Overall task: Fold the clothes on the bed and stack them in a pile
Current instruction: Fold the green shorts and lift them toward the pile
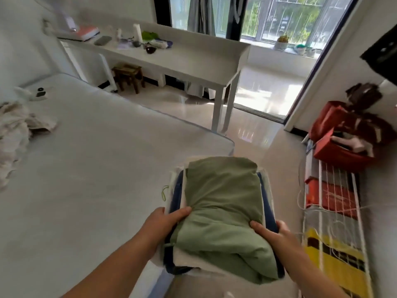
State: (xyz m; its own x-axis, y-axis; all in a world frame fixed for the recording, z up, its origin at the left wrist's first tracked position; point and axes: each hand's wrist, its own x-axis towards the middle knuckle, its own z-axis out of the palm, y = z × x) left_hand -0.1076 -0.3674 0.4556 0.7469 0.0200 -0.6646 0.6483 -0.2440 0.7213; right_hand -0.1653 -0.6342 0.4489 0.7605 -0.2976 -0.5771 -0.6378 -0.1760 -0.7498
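A stack of folded clothes is held up at the bed's near right corner, with a green garment on top and navy and white layers under it. My left hand grips the stack's left side, thumb on the green cloth. My right hand grips its right side the same way. A crumpled off-white garment lies unfolded at the far left of the white bed.
A white desk with small items stands beyond the bed, a wooden stool under it. A white wire rack with red bags and boxes lines the right wall. Shiny floor leads to a balcony door.
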